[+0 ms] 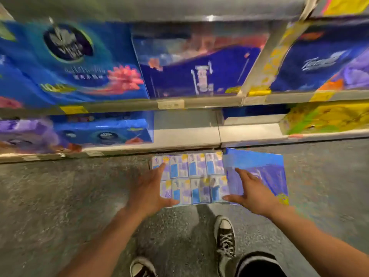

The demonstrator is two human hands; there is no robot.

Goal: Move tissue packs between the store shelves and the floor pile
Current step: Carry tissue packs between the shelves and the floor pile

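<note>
While both hands flank that patterned multipack (197,176), why's it flat on the floor (60,196) & not shelved?

Guessing it's part of the floor pile. It lies face up, tight vs the lip of the bottom shelf (187,134), w/ a blue pack (263,166) just beside it on the R. Their edges touch or overlap. There's a bare gap on that shelf right behind it, prob. the slot meant for it.

Hands got hold of it?

Not clamped, far as I see. On the L edge the left hand (149,190) has fingers straight, thumb at the near edge. Opposite, the right hand (253,194) is spread, fingers apart, thumb at the near R corner, fingertips over the blue pack's edge. Reads as bracketing it for a two-handed lift, since it's wide & looks floppy. Real contact? Too blurred, can't tell.

What else can't u make out?

Print on every pack, incl. the blue flower pack (79,62) higher up, & the price tags (170,104): all smeared. Anything stacked under the multipack is hidden. Part of the blue pack's L edge is behind the R hand. One shoe (224,236) shows whole, the other's cut off at the btm. The top shelf (179,9) is cut off too.
</note>
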